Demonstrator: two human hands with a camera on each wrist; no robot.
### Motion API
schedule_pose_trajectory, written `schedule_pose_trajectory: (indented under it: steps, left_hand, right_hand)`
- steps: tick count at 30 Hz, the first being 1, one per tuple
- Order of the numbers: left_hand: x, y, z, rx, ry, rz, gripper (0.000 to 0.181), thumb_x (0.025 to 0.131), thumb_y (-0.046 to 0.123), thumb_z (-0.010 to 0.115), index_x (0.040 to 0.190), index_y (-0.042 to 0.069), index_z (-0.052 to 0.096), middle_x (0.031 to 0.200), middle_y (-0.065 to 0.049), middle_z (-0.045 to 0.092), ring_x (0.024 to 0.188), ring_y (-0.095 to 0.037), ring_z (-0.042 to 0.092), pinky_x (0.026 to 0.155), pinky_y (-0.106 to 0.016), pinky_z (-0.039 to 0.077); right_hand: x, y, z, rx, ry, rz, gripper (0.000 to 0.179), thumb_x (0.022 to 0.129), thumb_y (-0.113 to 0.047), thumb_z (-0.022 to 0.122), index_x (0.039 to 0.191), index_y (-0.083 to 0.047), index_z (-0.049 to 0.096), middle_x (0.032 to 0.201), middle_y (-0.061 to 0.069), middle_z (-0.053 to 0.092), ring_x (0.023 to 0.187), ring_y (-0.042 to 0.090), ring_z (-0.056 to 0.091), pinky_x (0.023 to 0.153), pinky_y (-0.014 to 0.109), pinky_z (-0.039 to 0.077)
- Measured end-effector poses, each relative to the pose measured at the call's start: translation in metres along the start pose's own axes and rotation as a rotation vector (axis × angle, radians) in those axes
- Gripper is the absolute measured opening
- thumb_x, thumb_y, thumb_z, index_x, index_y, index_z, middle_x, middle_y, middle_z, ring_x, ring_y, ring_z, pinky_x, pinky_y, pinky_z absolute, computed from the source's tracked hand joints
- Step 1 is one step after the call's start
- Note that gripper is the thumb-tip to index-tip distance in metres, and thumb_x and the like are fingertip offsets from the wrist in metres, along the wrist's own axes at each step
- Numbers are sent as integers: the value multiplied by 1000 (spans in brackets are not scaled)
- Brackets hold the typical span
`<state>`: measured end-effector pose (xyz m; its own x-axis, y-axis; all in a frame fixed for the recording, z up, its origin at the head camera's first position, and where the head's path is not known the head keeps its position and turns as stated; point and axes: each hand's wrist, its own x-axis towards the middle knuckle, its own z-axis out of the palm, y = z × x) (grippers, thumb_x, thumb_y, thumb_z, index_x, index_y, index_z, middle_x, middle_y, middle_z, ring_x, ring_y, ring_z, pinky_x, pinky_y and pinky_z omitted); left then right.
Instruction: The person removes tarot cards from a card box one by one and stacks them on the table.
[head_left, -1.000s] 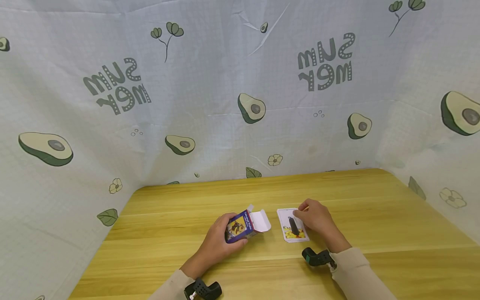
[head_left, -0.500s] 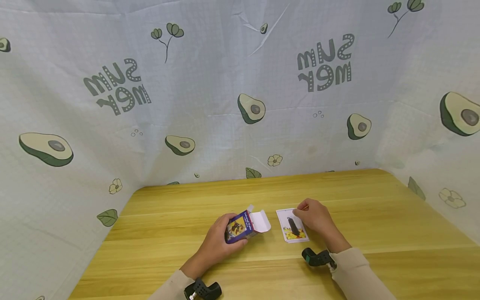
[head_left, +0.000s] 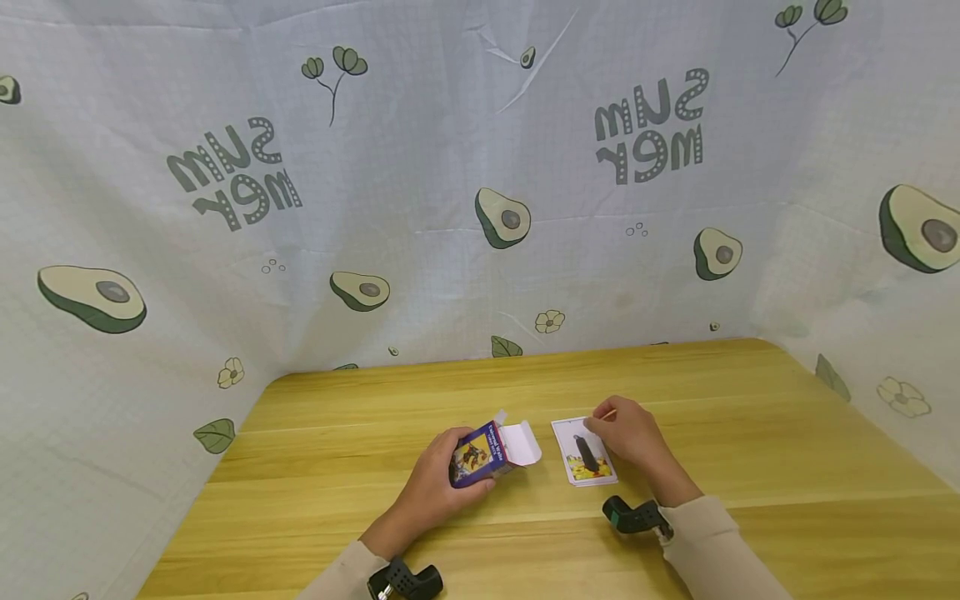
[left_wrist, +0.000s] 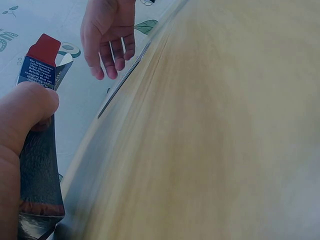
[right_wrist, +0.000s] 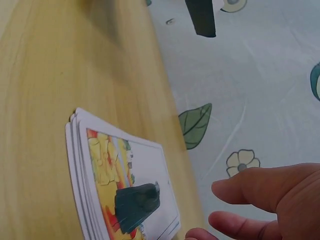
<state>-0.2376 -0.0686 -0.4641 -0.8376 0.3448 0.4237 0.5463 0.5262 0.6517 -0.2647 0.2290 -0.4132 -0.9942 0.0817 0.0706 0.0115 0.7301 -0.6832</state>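
My left hand (head_left: 431, 492) grips a purple tarot card box (head_left: 474, 454), its thumb on the near side. The box lies tilted, its white flap (head_left: 521, 442) open toward the right. In the left wrist view the thumb crosses the dark narrow side of the box (left_wrist: 42, 165). To the right of the box lies a stack of tarot cards (head_left: 587, 454), face up, a dark-cloaked figure on the top card. My right hand (head_left: 630, 433) is at the stack's far right corner, its thumb tip overlapping the top card in the head view. Its fingers hang loosely in the left wrist view.
The wood-grain table (head_left: 360, 400) extends around both hands. Behind it and at its sides hangs a pale cloth (head_left: 435, 150) printed with avocados, leaves and lettering. Each wrist wears a black camera mount, such as the right one (head_left: 633, 515).
The top card has shifted slightly left on the stack, and the right hand's fingers moved a little with it. The left hand and the box have stayed in place.
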Motion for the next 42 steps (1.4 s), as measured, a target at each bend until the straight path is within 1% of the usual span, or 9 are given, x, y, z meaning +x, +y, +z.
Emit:
schedule_pose_trajectory:
  steps: [5,8,17,23,25,31,36,42]
  left_hand:
    - [0,0,0,3,0,-2,70,78,44,78,134,15,47,121,4,56,98,-12,53,81,-29,47]
    - [0,0,0,8,1,2,71,78,46,77,134,15,48,121,3,56,98,-12,53,81,-30,47]
    - [-1,-1,-1,10,3,3,71,78,46,77,134,14,47,121,1,56,97,-12,54,81,-30,47]
    - [0,-1,-1,4,2,4,71,79,46,77,135,14,47,122,3,56,98,-12,54,82,-30,47]
    - [0,-1,0,4,2,6,71,78,46,77,134,14,47,122,3,56,99,-12,53,82,-30,48]
    - [0,-1,1,-2,1,12,71,79,46,77,134,14,47,122,2,56,99,-12,53,83,-30,48]
    - [0,0,0,-7,-1,11,71,78,45,77,134,13,47,122,0,56,99,-12,54,84,-30,48]
    - [0,0,0,-2,5,8,70,78,45,77,134,14,47,121,3,55,98,-11,53,83,-30,48]
  right_hand:
    - [-2,-10,-2,25,-6,-41,28,89,-23,65,101,2,59,100,19,63,90,32,58,77,46,48]
    - [-5,-18,-4,40,-14,-65,28,89,-23,65,102,1,60,100,17,63,90,30,58,77,44,49]
    - [-17,-42,-5,110,-35,-131,25,89,-21,67,101,0,62,94,10,62,81,23,57,66,34,51]
    - [-25,-55,-4,167,-68,-131,21,89,-19,68,98,-1,62,89,8,61,71,20,55,62,32,52]
    - [-27,-58,-3,186,-82,-132,20,89,-18,68,98,-1,62,88,8,61,67,20,55,61,32,52]
    - [-25,-64,7,204,-82,-149,17,88,-16,69,96,-2,63,82,6,60,62,18,55,59,32,51]
    - [-27,-70,14,235,-90,-168,13,87,-14,70,91,-4,64,78,5,59,60,17,53,57,31,50]
    - [-28,-76,22,237,-112,-191,12,85,-14,72,85,-6,64,75,3,59,63,16,52,55,28,48]
